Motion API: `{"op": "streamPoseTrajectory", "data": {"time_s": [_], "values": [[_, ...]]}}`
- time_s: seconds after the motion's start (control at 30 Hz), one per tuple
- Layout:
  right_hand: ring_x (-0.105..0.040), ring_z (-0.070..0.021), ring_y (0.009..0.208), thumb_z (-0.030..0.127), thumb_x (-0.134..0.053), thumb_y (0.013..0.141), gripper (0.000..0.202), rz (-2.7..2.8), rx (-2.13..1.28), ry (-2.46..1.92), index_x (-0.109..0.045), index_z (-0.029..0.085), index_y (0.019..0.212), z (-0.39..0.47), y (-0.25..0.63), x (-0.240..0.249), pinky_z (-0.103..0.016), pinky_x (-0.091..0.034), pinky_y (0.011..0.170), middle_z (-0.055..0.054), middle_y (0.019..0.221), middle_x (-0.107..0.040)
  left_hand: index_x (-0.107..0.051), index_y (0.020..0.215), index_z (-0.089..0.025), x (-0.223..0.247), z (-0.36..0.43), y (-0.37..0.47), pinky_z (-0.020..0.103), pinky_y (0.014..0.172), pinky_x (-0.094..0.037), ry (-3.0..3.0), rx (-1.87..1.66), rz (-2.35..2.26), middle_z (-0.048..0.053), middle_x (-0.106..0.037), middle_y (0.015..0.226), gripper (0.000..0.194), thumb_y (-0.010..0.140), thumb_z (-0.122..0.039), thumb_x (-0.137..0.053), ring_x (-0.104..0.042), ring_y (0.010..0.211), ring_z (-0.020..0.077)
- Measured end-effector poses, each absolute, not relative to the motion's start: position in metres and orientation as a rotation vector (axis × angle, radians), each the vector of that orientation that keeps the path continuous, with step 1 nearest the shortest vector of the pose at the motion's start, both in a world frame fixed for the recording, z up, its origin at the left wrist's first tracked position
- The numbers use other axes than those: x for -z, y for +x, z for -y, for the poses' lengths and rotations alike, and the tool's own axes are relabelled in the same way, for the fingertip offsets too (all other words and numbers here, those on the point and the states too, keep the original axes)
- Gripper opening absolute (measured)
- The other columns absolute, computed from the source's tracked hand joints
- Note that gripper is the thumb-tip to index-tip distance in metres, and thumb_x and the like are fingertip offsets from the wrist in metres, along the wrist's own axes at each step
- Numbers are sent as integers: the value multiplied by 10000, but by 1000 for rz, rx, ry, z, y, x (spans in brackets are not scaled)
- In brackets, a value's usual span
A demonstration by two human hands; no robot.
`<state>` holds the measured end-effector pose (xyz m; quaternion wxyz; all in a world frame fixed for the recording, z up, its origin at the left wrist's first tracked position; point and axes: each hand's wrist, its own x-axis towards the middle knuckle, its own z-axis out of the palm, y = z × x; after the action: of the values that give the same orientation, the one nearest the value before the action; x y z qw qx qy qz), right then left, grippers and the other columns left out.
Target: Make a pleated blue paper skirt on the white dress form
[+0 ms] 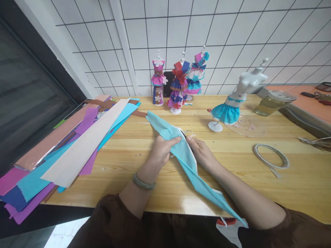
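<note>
"Turquoise crepe paper [184,156]: which hand has it?"

"Both. The left hand [163,150] grips it with the thumb pressed on top, and the right hand [203,151] pinches its white-bordered right edge. Something dark shows by those right fingertips, too small to make out."

"How does the strip lie?"

"Slantwise over the desk [112,163], from far left to near right, its tip hanging past the near edge. A bangle [144,182] circles the left wrist."

"And farther out, on the left?"

"Crepe sheets [88,141] in an overlapping pile, a pale one uppermost."

"On the right?"

"A tape roll [285,161], its end loose. Farther back, a white mannequin [252,82] wearing a turquoise ruffled skirt [227,113], pink beads [250,127] beside its base, then a cup [274,103] of yellowish liquid."

"What stands at the far middle?"

"Three dressed mannequins [178,84], just before the tiled wall [232,31]."
</note>
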<state>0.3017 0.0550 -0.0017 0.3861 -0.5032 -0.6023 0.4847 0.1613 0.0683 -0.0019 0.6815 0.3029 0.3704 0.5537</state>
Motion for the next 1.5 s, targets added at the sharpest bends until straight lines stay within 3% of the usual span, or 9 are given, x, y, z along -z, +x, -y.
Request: {"op": "streamPoseTrajectory", "data": {"time_s": [0.23, 0.4, 0.7, 1.13, 1.37, 1.5], "values": [[-500, -172, 670, 608, -412, 843, 480, 1553, -1210, -1298, -553, 177, 687, -55, 302, 2, -268, -402, 651, -26, 708, -594, -693, 878, -157, 0, -69, 158, 294, 754, -512, 611, -1184, -794, 47, -718, 835, 308, 590, -203, -789, -661, 735, 168], [-464, -164, 651, 616, -391, 849, 491, 1626, -1166, -1327, -552, 173, 710, -52, 301, 3, -265, -377, 622, -16, 677, -546, -667, 767, -138, -1, -77, 151, 295, 789, -507, 408, -1139, -670, 54, -705, 776, 215, 673, -322, -726, -658, 711, 160], [-419, -152, 651, 551, -374, 890, 426, 1712, -1142, -1299, -489, 190, 694, -48, 300, 7, -251, -359, 590, -5, 668, -478, -620, 771, -149, -1, -76, 151, 324, 701, -526, 462, -1265, -815, 9, -673, 680, 332, 501, -156, -813, -617, 581, 140], [-395, -125, 590, 633, -374, 854, 479, 1548, -1350, -1282, -495, 182, 751, -50, 299, 10, -251, -353, 545, 16, 645, -441, -656, 744, -131, -2, -72, 154, 323, 671, -535, 555, -1314, -857, 33, -708, 748, 333, 469, -163, -841, -644, 650, 168], [-284, -92, 479, 687, -426, 793, 501, 1423, -1408, -1295, -411, 205, 653, -49, 297, 5, -224, -257, 436, 57, 538, -303, -667, 721, -106, -1, -71, 159, 322, 643, -535, 587, -1279, -917, 54, -707, 713, 339, 443, -172, -848, -637, 624, 173], [-335, -97, 483, 705, -445, 765, 514, 1373, -1429, -1322, -454, 198, 684, -49, 296, 4, -230, -300, 443, 40, 556, -380, -673, 712, -119, 2, -71, 161, 331, 665, -528, 611, -1273, -905, 44, -708, 712, 322, 444, -163, -845, -637, 627, 174]]}}
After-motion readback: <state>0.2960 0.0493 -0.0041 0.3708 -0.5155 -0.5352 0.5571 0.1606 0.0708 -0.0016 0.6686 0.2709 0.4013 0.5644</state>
